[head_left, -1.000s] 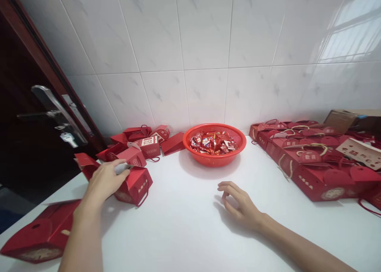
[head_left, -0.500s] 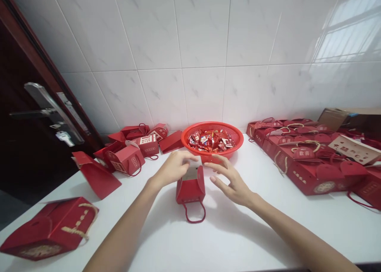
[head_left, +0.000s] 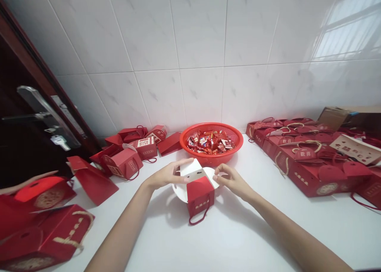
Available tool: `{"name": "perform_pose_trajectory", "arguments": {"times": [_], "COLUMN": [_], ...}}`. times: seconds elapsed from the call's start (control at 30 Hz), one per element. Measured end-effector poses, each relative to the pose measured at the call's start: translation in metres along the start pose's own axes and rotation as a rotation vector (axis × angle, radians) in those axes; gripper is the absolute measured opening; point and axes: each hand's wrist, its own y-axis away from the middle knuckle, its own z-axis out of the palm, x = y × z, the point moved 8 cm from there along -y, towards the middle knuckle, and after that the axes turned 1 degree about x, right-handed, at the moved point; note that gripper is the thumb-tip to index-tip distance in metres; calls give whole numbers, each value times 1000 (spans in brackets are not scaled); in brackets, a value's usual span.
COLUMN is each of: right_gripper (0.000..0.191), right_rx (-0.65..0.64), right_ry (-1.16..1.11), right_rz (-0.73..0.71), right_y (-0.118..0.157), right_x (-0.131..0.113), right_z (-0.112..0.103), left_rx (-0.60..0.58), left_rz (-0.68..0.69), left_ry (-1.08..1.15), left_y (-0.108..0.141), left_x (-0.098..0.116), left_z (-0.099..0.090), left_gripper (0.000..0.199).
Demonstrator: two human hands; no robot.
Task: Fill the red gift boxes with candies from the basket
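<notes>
Apparently the step in hand is spreading the flaps of the small red box (head_left: 201, 189), which sits at the centre of the frame, just below the basket of sweets (head_left: 211, 159). The right hand (head_left: 236, 184) has its fingertips pinched on the rounded flap (head_left: 210, 173); the left hand (head_left: 160, 177) has thumb and fingers parted around the back flap (head_left: 189, 167), though I cannot tell whether it grips. The next move seems to call for a gentle outward pull, with the box steadied

Wrapped candies (head_left: 212, 142) lie in a basket (head_left: 210, 159) at the counter's (head_left: 166, 244) back, before the tiled wall (head_left: 202, 30). Packed gift boxes (head_left: 312, 161) stand right of it; loose boxes (head_left: 127, 163) sit left, near the door (head_left: 18, 145).
</notes>
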Motion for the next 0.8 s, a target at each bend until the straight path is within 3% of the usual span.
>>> {"name": "perform_pose_trajectory", "arguments": {"times": [0.1, 0.2, 0.3, 0.4, 0.5, 0.6, 0.7, 0.8], "right_gripper": [41, 31, 16, 24, 33, 28, 24, 30], "right_rx": [-74, 11, 136, 145, 38, -107, -246, -260], "right_ry": [14, 218, 442, 528, 405, 109, -106, -193], "right_rz": [58, -90, -341, -488, -421, -236, -160, -140], "right_y": [0, 1, 8, 14, 12, 9, 10, 9], "right_x": [13, 3, -19, -30, -27, -20, -23, -24], "right_z": [5, 3, 1, 7, 8, 5, 4, 0], "left_rx": [-151, -265, -259, -203, -188, -170, -146, -118], "left_rz": [-50, -57, -16, 25, 73, 85, 78, 68], "left_ry": [33, 33, 26, -4, -11, 7, 17, 13], "left_y": [6, 9, 7, 3, -1, -4, -6, -9], "left_x": [-18, -25, -24, -22, -22, -25, -31, -38], "left_z": [10, 21, 25, 26, 28, 28, 26, 24], "left_gripper": [98, 103, 100, 96, 93, 94, 98, 100]}}
